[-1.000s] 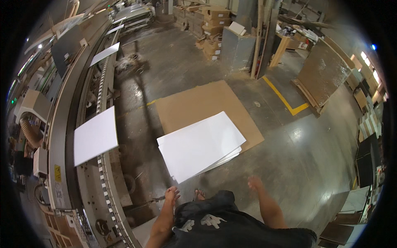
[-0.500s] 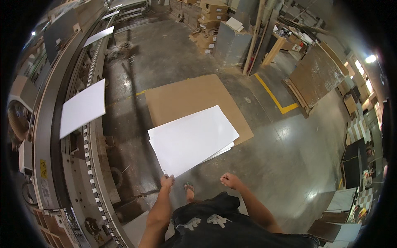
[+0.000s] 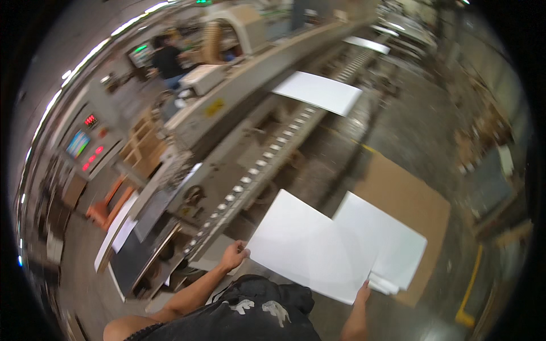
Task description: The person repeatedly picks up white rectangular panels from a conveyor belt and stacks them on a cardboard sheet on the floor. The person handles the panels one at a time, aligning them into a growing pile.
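Observation:
A white panel (image 3: 310,247) spans the space between my two hands. My left hand (image 3: 234,256) is closed on its left corner, and my right hand (image 3: 363,291) grips its right end, the fingers partly hidden by the edge. Behind and to the right, partly covered by this panel, lies a stack of white panels (image 3: 392,238). Under that stack a large brown sheet (image 3: 429,202) rests on the floor.
A long machine with a conveyor rail (image 3: 267,154) runs diagonally to the left; another white panel (image 3: 321,91) lies on it. At far left stands a control cabinet (image 3: 85,145) with lit displays. A person (image 3: 168,62) is beyond the machine. Panels lean near an orange stand (image 3: 111,202).
The view has swung left toward the machine. My right hand, free before, now grips the panel too. The panel has come off the stack and shifted left, held in both hands.

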### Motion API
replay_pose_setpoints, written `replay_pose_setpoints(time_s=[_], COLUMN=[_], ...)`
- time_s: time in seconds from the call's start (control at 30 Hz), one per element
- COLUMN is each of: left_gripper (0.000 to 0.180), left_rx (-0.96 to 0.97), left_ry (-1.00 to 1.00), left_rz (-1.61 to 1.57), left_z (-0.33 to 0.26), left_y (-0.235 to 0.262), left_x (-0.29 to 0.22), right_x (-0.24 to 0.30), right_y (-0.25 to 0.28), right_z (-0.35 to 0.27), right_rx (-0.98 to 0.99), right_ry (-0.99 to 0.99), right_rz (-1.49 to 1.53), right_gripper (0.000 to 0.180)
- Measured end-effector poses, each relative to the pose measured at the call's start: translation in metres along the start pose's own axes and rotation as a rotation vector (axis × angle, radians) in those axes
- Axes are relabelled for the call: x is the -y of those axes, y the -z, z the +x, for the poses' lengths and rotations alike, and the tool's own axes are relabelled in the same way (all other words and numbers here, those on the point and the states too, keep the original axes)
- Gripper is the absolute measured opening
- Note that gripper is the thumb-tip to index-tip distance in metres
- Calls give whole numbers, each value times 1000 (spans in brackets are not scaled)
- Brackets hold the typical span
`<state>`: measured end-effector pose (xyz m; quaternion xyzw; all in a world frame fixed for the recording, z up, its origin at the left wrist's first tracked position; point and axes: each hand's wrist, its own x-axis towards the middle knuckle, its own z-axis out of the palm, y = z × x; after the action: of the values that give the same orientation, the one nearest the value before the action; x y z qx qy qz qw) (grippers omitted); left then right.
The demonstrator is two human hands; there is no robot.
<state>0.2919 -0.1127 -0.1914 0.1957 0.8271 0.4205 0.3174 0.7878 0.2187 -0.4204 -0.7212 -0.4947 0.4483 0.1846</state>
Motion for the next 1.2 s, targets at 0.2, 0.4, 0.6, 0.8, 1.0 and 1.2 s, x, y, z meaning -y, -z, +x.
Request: replay_pose_setpoints(time_s=[0.2,0.4,0.6,0.8,1.0,1.2], left_gripper=[36,30,36,37,31,26], left_rx=[-479,-826,-930,-822,-655,-602], left_ry=[-13,170,258,267,261,245], left_rz=[-292,-771,-777,-714,-575,-673], left_z=[-76,-127,-143,-150,-147,-150], left_y=[113,200,258,254,245,258], left_x=[8,45,148,189,196,186], right_x=[52,119,184,170,189,199], right_y=[-134,-159,-155,-182,-200,-221], right_z=[-143,-256,-378,-475,-549,-572], right_rx=[113,290,424,493,997,1083], right_ry=[-174,-105,58,395,301,255], right_rz=[113,306,298,31,-178,-183], right_gripper=[95,86,65,47,39,40])
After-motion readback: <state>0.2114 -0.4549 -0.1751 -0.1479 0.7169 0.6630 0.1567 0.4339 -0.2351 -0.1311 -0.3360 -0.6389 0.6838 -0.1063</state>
